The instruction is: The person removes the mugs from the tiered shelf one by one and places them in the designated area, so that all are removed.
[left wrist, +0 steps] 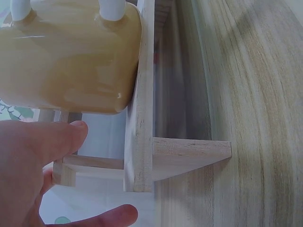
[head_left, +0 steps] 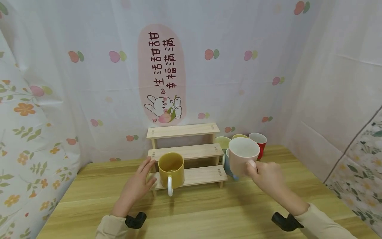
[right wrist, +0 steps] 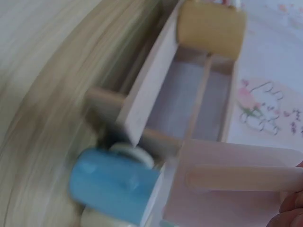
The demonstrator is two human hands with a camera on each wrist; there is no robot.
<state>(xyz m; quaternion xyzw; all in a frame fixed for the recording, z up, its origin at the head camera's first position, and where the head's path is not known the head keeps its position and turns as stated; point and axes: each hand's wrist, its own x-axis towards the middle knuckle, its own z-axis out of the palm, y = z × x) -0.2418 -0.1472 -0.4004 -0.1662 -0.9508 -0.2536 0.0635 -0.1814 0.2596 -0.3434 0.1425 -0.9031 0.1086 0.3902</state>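
A yellow mug [head_left: 171, 171] with a white handle stands on the left end of the lowest step of a wooden three-step rack [head_left: 203, 176]. Just left of this mug is my left hand [head_left: 135, 182], fingers extended and holding nothing; the left wrist view shows its thumb [left wrist: 66, 137] right beside the yellow wall. My right hand [head_left: 267, 176] grips a pale pink mug [head_left: 243, 156] by its handle, raised to the right of the rack. Behind the pink mug, a blue mug [right wrist: 116, 184] stands by the rack's right end, partly hidden in the head view.
Behind the pink mug are a red mug [head_left: 261, 142] with a white inside, a pale green-yellow mug [head_left: 222, 142] and another yellow rim [head_left: 240, 136]. The rack stands near the back of the wooden table [head_left: 191, 219], before a printed curtain [head_left: 244, 93].
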